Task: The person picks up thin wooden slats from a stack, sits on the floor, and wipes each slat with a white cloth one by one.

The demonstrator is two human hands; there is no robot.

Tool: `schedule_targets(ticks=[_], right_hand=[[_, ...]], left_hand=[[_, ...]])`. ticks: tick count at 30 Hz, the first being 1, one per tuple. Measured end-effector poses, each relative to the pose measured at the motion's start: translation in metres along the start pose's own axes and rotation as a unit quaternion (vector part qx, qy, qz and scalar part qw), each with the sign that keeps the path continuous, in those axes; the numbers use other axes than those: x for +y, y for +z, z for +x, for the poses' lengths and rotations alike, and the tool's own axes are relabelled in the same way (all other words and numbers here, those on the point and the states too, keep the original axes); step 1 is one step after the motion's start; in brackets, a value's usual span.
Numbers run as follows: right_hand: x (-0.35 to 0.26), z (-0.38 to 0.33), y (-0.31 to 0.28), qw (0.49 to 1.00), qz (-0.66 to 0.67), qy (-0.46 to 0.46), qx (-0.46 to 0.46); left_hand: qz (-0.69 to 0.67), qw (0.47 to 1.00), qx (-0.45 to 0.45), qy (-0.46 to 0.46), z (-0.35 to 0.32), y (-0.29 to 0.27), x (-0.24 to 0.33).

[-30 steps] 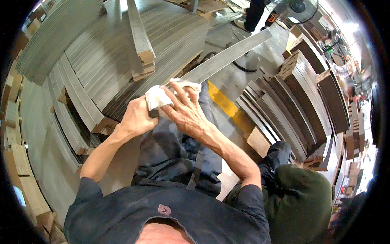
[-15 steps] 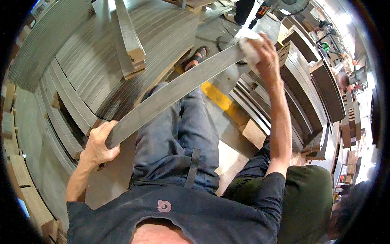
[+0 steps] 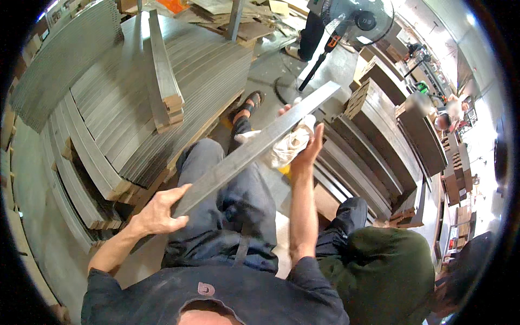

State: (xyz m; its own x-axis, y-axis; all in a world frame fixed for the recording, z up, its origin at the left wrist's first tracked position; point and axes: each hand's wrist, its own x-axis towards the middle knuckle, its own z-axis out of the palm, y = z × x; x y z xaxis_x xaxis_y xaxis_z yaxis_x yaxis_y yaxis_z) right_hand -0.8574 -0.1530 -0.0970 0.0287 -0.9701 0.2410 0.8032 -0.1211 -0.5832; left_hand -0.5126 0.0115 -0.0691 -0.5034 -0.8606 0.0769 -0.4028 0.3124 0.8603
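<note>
A long flat grey metal strip point(image 3: 254, 149) lies slantwise over my lap, from lower left to upper right. My left hand point(image 3: 158, 212) grips its near end. My right hand point(image 3: 304, 142) is under the strip's middle, closed on a crumpled white cloth point(image 3: 287, 149) pressed against the strip. My legs in dark trousers are below, with a sandalled foot point(image 3: 248, 103) beyond.
Big stacks of grey metal strips on wooden battens point(image 3: 135, 103) fill the left. Darker stacks point(image 3: 374, 141) stand at the right. A standing fan point(image 3: 355, 21) is at the top. Another person in a green top point(image 3: 384, 276) sits close at my right.
My right hand with the cloth slid from the near end out to the strip's far end, then back to its middle. My left hand stayed on the near end.
</note>
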Motion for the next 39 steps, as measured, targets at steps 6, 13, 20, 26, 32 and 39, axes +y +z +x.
schedule_targets(ticks=[6, 13, 20, 26, 32, 39], right_hand=[[0.051, -0.039, 0.039, 0.997, 0.08, 0.015, 0.01], [0.021, -0.001, 0.042, 0.915, -0.181, -0.219, 0.285], [0.034, -0.009, 0.01, 0.889, -0.272, -0.227, 0.29], [0.046, -0.054, 0.05, 0.906, -0.282, -0.194, 0.247], [0.05, -0.047, 0.028, 0.92, -0.31, -0.155, 0.181], [0.084, -0.058, -0.015, 0.907, -0.386, -0.031, 0.166]], left_hand=[[-0.262, 0.944, -0.16, -0.119, 0.06, 0.015, 0.014], [0.02, 0.999, -0.033, -0.025, 0.037, 0.033, 0.002], [0.125, 0.988, 0.088, -0.035, 0.031, 0.06, 0.004], [-0.16, 0.986, 0.042, -0.026, 0.036, 0.048, -0.001], [-0.332, 0.935, 0.065, -0.109, 0.014, 0.03, 0.014], [-0.483, 0.868, 0.112, -0.032, 0.002, -0.016, 0.032]])
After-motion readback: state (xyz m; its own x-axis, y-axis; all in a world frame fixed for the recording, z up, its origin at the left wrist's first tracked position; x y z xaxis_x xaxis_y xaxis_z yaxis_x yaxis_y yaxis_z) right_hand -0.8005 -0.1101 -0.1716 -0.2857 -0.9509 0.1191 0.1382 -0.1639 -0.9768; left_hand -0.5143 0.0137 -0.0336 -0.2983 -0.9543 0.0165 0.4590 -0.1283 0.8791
